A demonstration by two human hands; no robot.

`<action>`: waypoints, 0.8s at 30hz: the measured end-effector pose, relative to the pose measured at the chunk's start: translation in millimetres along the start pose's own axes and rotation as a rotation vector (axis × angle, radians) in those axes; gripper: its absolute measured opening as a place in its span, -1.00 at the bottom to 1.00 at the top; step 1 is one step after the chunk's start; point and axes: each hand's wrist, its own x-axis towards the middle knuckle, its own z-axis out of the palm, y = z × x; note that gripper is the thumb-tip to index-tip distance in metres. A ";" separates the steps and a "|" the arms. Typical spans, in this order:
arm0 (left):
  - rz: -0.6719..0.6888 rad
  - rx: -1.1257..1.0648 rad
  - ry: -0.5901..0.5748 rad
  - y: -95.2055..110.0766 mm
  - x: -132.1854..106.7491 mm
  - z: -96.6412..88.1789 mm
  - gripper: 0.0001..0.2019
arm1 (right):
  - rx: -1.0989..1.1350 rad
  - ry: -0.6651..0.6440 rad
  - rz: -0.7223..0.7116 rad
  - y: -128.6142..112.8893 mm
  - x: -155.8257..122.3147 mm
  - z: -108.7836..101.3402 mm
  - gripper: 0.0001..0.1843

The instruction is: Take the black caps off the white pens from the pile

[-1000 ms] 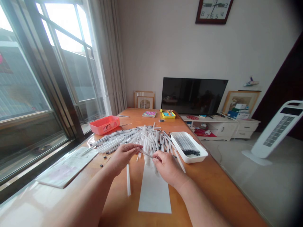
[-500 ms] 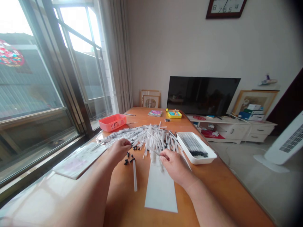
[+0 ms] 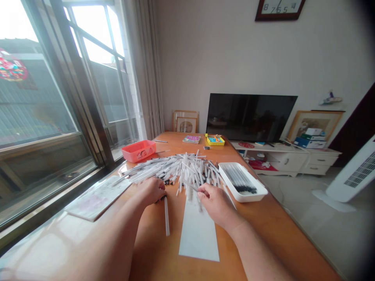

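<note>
A big heap of white pen barrels [image 3: 178, 169] lies across the middle of the orange wooden table [image 3: 272, 230]. My left hand [image 3: 152, 190] rests knuckles up on the table over several small black caps [image 3: 163, 198], its fingers curled down onto them; what they grip is hidden. My right hand [image 3: 215, 203] is closed in a pinch on a thin pen refill [image 3: 190, 186] that points toward the heap. One white barrel [image 3: 166, 215] lies alone between my hands, beside a white paper strip [image 3: 199, 230].
A white tray [image 3: 258, 194] of black refills sits right of the heap. A pink tray [image 3: 139, 150] stands at the back left by the window. A printed sheet [image 3: 98, 197] lies at the left edge. A yellow box [image 3: 215, 140] and a small booklet [image 3: 191, 139] sit at the far end.
My left hand left the right hand, swung left and came down onto the black caps. The right hand stays shut on the refill. The camera tilted a little.
</note>
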 end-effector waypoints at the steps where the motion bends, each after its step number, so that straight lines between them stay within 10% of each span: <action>1: 0.006 0.029 0.007 0.0 0.6 1.8 -0.86 | 0.002 0.002 0.000 0.0 0.0 0.1 -0.80; 7: 0.045 0.035 0.042 21.4 -5.6 9.7 -0.90 | 0.000 0.011 -0.004 0.3 0.2 1.2 -0.80; 12: 0.011 -0.465 -0.099 45.5 -17.3 10.7 -0.70 | -0.012 0.020 -0.024 -0.9 -0.5 0.8 -0.81; 24: 0.041 -0.660 -0.246 50.0 -21.0 10.8 -0.80 | -0.003 0.017 -0.058 -4.7 -1.1 0.7 -0.81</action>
